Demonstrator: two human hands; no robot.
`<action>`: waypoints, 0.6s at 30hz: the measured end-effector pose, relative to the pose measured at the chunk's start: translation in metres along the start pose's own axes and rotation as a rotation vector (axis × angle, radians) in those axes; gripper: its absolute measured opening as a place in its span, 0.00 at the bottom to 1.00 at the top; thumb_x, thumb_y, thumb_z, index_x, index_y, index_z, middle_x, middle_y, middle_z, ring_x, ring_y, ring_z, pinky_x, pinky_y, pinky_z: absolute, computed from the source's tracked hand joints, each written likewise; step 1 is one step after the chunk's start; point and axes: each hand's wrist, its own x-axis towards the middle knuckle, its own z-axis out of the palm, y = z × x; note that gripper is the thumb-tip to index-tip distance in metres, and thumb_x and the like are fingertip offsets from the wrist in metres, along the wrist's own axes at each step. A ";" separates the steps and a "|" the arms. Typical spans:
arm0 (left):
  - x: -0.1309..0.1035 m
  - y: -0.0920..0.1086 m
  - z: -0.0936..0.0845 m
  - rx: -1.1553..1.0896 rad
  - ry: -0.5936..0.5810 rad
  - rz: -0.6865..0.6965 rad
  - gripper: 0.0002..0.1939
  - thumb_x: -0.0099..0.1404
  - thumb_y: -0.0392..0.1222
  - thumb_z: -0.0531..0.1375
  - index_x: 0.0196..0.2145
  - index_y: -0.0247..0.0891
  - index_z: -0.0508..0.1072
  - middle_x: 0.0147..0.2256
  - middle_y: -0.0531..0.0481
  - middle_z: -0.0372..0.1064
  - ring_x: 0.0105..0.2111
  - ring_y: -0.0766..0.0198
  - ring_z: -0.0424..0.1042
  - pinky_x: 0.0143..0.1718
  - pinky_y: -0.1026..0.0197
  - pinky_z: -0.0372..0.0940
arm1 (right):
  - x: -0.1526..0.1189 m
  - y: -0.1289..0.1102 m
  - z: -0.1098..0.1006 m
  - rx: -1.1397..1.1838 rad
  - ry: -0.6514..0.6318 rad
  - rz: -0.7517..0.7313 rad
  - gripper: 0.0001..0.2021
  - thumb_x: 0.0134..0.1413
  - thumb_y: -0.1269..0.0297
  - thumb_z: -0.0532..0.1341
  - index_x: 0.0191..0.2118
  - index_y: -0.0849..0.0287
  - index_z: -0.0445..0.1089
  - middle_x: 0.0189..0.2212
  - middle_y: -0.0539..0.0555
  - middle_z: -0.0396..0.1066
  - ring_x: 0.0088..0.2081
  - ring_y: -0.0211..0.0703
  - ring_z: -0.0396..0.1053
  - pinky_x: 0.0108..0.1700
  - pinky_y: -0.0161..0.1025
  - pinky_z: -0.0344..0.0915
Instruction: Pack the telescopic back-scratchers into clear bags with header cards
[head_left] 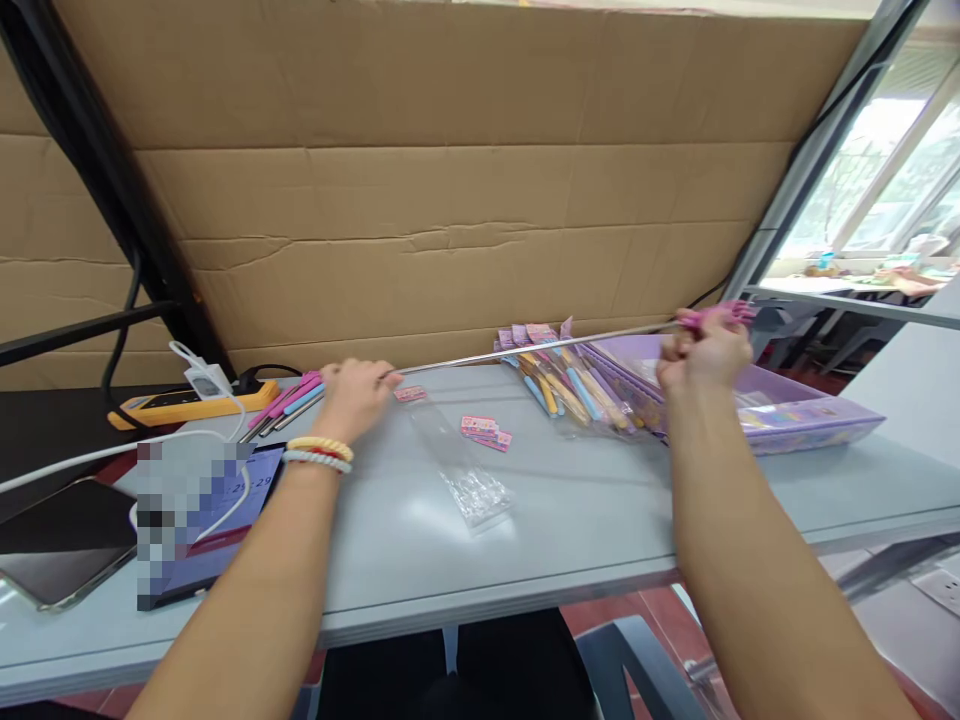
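Observation:
A long thin metal telescopic rod (480, 358) with a pink end (727, 314) is stretched out between my hands, above the table. My right hand (705, 350) is closed around the rod by its pink end, at the right and raised. At the left, my left hand (360, 395) has its fingers closed at the rod's other end, which they hide. Below the rod lies a clear plastic sleeve (465, 465) with a pink label (410, 394) at its top. A few small pink cards (487, 432) lie beside it.
Several bagged sticks (574, 385) with pink labels lie by a purple tray (810, 425). Left of my left hand are loose pink and blue rods (289, 402), an orange power strip (195, 403), a tablet (225, 540) and a phone (67, 540). Cardboard (450, 190) stands behind.

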 end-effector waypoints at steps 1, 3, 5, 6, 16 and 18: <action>-0.001 0.019 -0.002 -0.006 -0.038 0.071 0.21 0.68 0.53 0.43 0.36 0.42 0.72 0.34 0.45 0.73 0.39 0.55 0.68 0.42 0.54 0.55 | -0.019 -0.003 0.019 0.107 -0.100 0.064 0.18 0.58 0.52 0.56 0.24 0.55 0.51 0.21 0.49 0.64 0.12 0.24 0.41 0.16 0.34 0.37; -0.006 0.055 -0.005 -0.016 -0.044 0.069 0.25 0.68 0.55 0.39 0.38 0.41 0.71 0.30 0.44 0.73 0.33 0.55 0.71 0.34 0.58 0.55 | -0.059 -0.005 0.056 0.215 -0.414 0.184 0.18 0.52 0.50 0.62 0.27 0.55 0.55 0.21 0.49 0.68 0.12 0.26 0.45 0.16 0.33 0.41; -0.012 0.081 -0.007 -0.030 -0.029 0.050 0.28 0.69 0.56 0.35 0.38 0.39 0.70 0.27 0.44 0.72 0.29 0.55 0.71 0.30 0.59 0.54 | -0.093 -0.003 0.082 0.248 -0.602 0.188 0.20 0.48 0.46 0.63 0.27 0.56 0.57 0.22 0.49 0.69 0.12 0.26 0.45 0.15 0.33 0.44; -0.016 0.088 -0.007 -0.043 -0.024 0.035 0.29 0.69 0.56 0.35 0.38 0.38 0.70 0.27 0.43 0.72 0.28 0.55 0.71 0.30 0.59 0.54 | -0.104 -0.001 0.090 0.252 -0.655 0.175 0.22 0.47 0.44 0.63 0.26 0.56 0.56 0.22 0.49 0.70 0.11 0.25 0.44 0.15 0.33 0.44; -0.015 0.056 0.012 -0.228 -0.095 0.018 0.17 0.67 0.42 0.45 0.45 0.46 0.70 0.40 0.48 0.74 0.40 0.58 0.71 0.38 0.59 0.60 | -0.110 0.030 0.067 -0.328 -0.903 0.204 0.23 0.54 0.42 0.55 0.41 0.60 0.63 0.29 0.54 0.73 0.16 0.31 0.58 0.19 0.33 0.55; -0.009 0.042 0.020 -0.185 -0.078 -0.086 0.17 0.66 0.40 0.46 0.43 0.43 0.73 0.42 0.44 0.73 0.42 0.55 0.71 0.40 0.57 0.62 | -0.113 0.031 0.066 -0.463 -0.968 0.134 0.22 0.57 0.46 0.53 0.47 0.60 0.61 0.31 0.54 0.73 0.19 0.33 0.61 0.23 0.34 0.58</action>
